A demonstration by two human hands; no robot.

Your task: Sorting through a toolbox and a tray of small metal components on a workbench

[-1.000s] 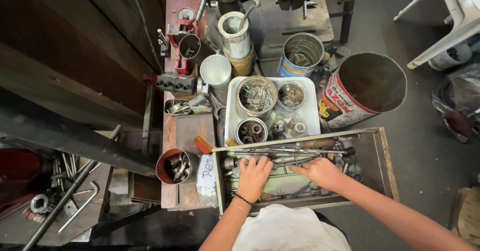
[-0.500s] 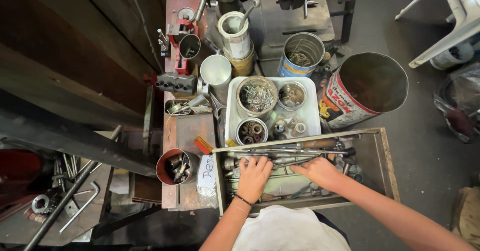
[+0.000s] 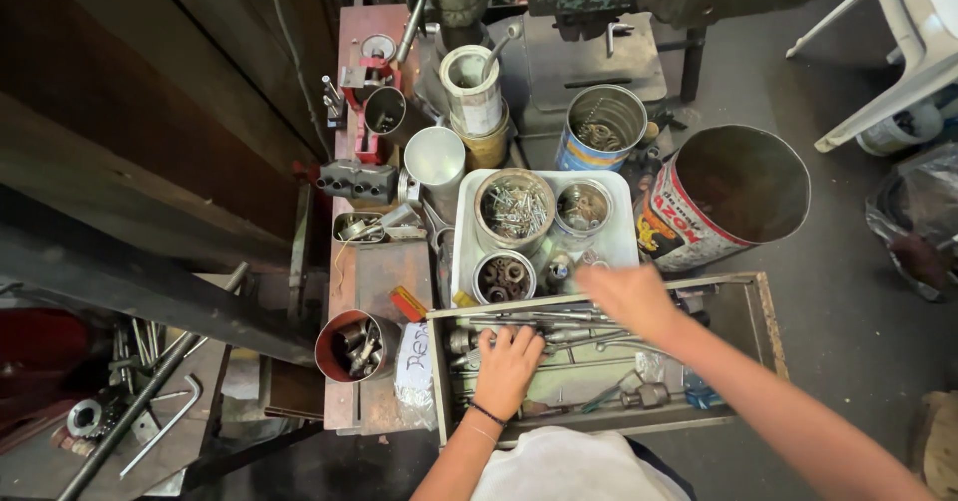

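**Two hands over a drawer of tools**

The big can (image 3: pixel 733 197) stands beyond and to the right of the right hand (image 3: pixel 627 296). The drawer (image 3: pixel 763 331) lies under both hands, full of long metal tools. The white tray (image 3: pixel 619 247), holding small tins of screws and nuts, sits just beyond the right hand, which hovers blurred at its near edge; I cannot tell its grip. The left hand (image 3: pixel 507 366) rests flat, fingers spread, on the tools (image 3: pixel 544 318). The red cup (image 3: pixel 356 344) stands left of it.
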